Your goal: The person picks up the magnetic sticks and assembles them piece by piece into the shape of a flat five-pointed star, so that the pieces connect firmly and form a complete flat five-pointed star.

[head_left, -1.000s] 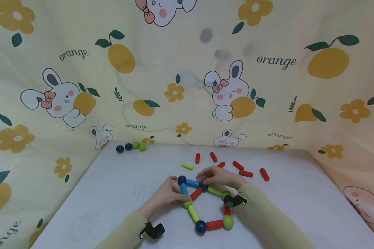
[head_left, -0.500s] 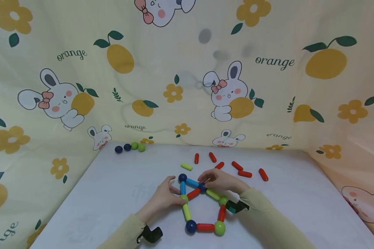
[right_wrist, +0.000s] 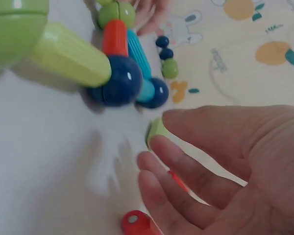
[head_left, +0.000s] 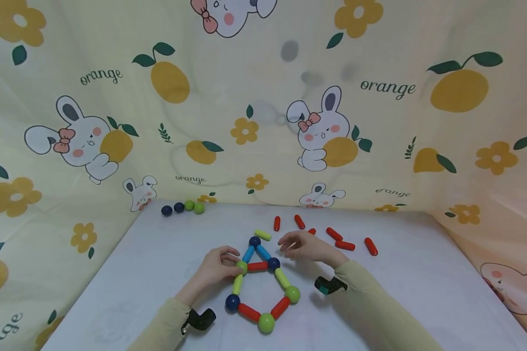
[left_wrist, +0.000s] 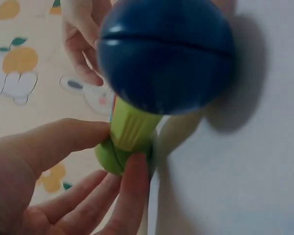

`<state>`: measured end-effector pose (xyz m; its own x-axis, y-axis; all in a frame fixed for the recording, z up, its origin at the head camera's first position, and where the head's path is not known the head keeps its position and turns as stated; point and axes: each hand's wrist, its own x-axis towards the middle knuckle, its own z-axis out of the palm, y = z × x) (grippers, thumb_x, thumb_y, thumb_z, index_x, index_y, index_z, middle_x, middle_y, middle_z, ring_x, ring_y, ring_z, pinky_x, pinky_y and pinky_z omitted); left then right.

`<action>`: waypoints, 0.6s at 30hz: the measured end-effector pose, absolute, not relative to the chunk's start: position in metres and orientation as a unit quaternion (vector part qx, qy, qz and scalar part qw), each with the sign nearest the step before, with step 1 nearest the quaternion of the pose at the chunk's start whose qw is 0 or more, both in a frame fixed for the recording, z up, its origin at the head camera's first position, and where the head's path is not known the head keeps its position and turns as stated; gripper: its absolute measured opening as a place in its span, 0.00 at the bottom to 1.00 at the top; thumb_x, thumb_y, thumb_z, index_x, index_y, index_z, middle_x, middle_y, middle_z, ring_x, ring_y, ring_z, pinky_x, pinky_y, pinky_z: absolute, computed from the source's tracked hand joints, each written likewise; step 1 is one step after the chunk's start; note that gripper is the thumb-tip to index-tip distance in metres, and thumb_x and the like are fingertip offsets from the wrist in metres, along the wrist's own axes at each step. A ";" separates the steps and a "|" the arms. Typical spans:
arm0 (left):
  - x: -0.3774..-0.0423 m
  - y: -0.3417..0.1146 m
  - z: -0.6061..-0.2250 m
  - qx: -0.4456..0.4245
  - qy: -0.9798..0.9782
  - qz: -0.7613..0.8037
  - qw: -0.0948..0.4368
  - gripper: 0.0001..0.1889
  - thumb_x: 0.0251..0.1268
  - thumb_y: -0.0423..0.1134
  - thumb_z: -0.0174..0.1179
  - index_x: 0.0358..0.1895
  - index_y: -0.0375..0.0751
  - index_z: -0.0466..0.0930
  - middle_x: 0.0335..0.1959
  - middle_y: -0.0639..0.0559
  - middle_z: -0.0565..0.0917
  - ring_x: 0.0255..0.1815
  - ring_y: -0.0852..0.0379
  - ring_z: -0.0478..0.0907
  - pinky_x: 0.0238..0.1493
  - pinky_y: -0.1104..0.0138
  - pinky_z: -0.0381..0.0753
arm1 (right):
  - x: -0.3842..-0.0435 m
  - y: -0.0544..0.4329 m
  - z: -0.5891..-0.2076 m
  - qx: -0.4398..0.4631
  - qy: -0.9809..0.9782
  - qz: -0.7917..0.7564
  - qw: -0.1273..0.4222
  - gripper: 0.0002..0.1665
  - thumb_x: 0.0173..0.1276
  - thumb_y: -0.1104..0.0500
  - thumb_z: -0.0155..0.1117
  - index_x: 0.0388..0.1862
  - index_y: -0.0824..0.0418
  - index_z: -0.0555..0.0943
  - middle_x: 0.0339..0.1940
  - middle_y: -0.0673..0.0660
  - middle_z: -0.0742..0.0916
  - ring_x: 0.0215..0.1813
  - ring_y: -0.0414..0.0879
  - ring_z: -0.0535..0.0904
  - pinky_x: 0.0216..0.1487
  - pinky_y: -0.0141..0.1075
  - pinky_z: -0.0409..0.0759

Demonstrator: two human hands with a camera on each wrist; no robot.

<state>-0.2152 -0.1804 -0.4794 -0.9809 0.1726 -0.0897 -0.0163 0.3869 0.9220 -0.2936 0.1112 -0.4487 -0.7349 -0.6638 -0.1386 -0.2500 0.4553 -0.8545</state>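
Note:
A flat figure of magnetic rods and balls lies on the white table: a five-sided ring with a small triangle at its far side. My left hand (head_left: 217, 267) pinches the green ball (left_wrist: 109, 155) at the ring's left corner between thumb and fingers. Two blue rods (head_left: 262, 252) meet at the navy ball (head_left: 254, 242) at the tip; a red rod (head_left: 257, 266) forms the triangle's base. My right hand (head_left: 309, 246) hovers right of the figure, fingers loosely bent and holding nothing, apart from the nearest navy ball (right_wrist: 122, 81).
Just beyond the tip lies a loose light-green rod (head_left: 262, 235). Several loose red rods (head_left: 345, 245) are scattered at the back right. Navy and green balls (head_left: 189, 205) sit in a row at the back left. A printed curtain (head_left: 219, 97) borders the table.
The figure has turned clockwise and shifted left, its triangle now pointing away from me. My left hand moved left with the green ball; my right hand has come off the figure.

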 end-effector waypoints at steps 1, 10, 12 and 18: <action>-0.217 -0.184 -0.480 0.046 0.828 0.553 0.084 0.23 0.53 0.36 0.70 0.52 0.32 0.75 0.42 0.46 0.83 0.36 0.54 0.82 0.37 0.62 0.84 | -0.298 0.110 -0.449 -0.276 0.824 -0.441 0.224 0.19 0.67 0.65 0.62 0.57 0.66 0.76 0.47 0.61 0.83 0.46 0.49 0.80 0.46 0.40 0.81; -0.228 -0.206 -0.481 0.001 0.819 0.568 0.084 0.19 0.57 0.35 0.68 0.51 0.33 0.78 0.42 0.46 0.83 0.38 0.53 0.81 0.39 0.62 0.84 | -0.321 0.083 -0.450 -0.258 0.854 -0.423 0.161 0.21 0.64 0.69 0.65 0.57 0.66 0.77 0.49 0.60 0.82 0.49 0.51 0.77 0.50 0.40 0.79; -0.232 -0.209 -0.481 -0.009 0.812 0.577 0.093 0.19 0.57 0.34 0.68 0.51 0.33 0.78 0.43 0.45 0.83 0.39 0.52 0.81 0.39 0.61 0.84 | -0.325 0.077 -0.451 -0.260 0.861 -0.412 0.147 0.21 0.63 0.69 0.64 0.56 0.65 0.78 0.50 0.59 0.82 0.50 0.51 0.77 0.50 0.41 0.79; -0.242 -0.215 -0.481 -0.024 0.806 0.581 0.106 0.17 0.57 0.34 0.68 0.50 0.35 0.80 0.43 0.46 0.84 0.40 0.52 0.81 0.39 0.62 0.83 | -0.337 0.061 -0.457 -0.272 0.870 -0.393 0.118 0.19 0.63 0.67 0.65 0.54 0.62 0.80 0.50 0.57 0.82 0.49 0.50 0.76 0.49 0.41 0.79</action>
